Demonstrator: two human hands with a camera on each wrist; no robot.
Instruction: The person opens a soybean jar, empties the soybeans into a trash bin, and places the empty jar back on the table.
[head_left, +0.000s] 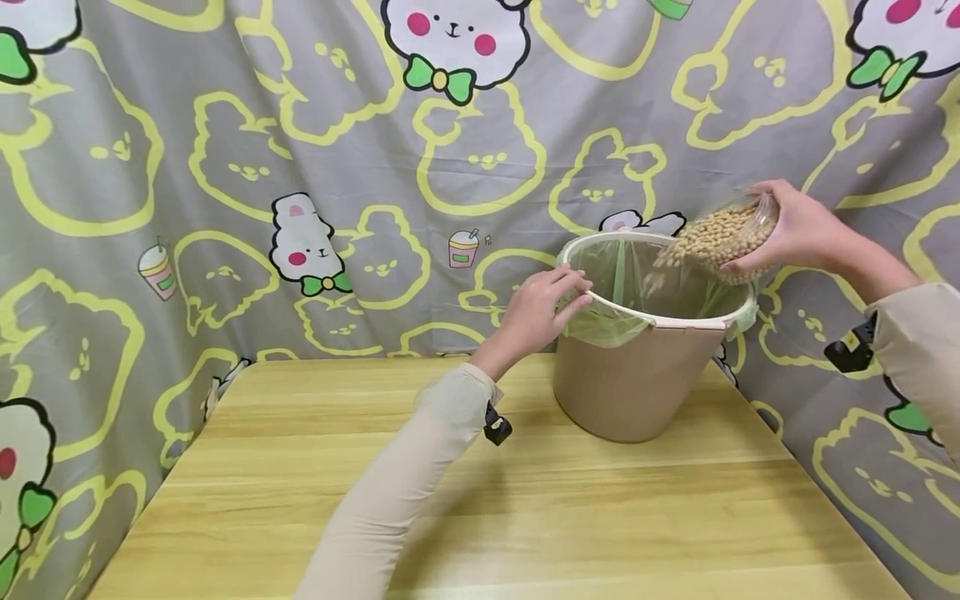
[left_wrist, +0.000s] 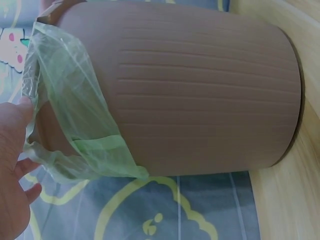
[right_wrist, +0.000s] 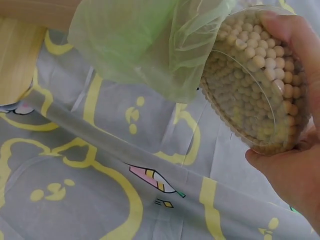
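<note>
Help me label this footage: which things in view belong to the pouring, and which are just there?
Part of the job:
Bin, touched by the left hand
Green liner, folded over the bin's rim
Clear container, tilted in the right hand
Pale beads, spilling into the bin

Just there:
Table, only bearing the bin
Patterned cloth behind
Black wrist-worn devices

Jar (right_wrist: pixel 247 97): clear, round plastic, tipped on its side at bin's right edge, mouth angled down over the opening, see-through base facing the right wrist view. Beads (head_left: pixel 723 235): small, round, pale tan, plenty in jar, some spilling from mouth, blurred mid-fall. Bin (head_left: pixel 633 379): brownish-pink, tapered, ribbed side, white rim (head_left: pixel 690 322), stands on wooden table (head_left: pixel 247 475) near far right. Liner (head_left: pixel 611 327): thin translucent green bag, inside bin, edge folded over rim, hanging loosely outside.
</note>
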